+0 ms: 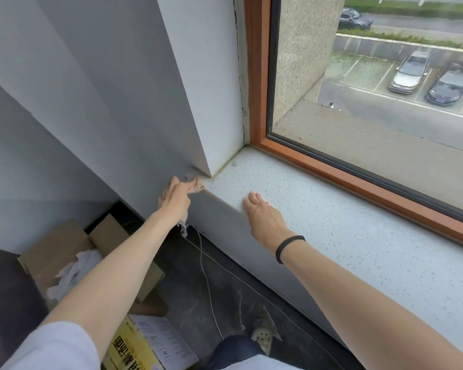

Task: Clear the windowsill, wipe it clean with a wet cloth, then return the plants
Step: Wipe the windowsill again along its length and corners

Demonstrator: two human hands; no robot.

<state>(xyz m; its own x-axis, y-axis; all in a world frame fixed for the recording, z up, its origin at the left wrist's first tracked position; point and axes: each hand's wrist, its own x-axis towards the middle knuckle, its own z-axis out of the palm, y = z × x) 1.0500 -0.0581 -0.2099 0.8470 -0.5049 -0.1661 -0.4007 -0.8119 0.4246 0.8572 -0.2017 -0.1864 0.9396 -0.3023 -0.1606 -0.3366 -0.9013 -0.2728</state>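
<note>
The left grip [179, 194] is at the far left end of the windowsill [358, 222], at the corner where its front edge meets the wall. It is pressing a cloth [182, 227], of which only a frayed scrap shows, hanging below the palm. It cannot be told whether the fingers curl round the cloth or simply push it flat. The right grip [263, 218] lies just to the right, palm down with straight fingers on the front edge, holding nothing.

From the left grip, the sill's long axis runs away to the right along the wooden window frame [332, 169], so the wiping stroke probably goes that way. The right grip lies in that path and would likely need to lift clear. No plants are in view, so their return looks to be still ahead.
</note>
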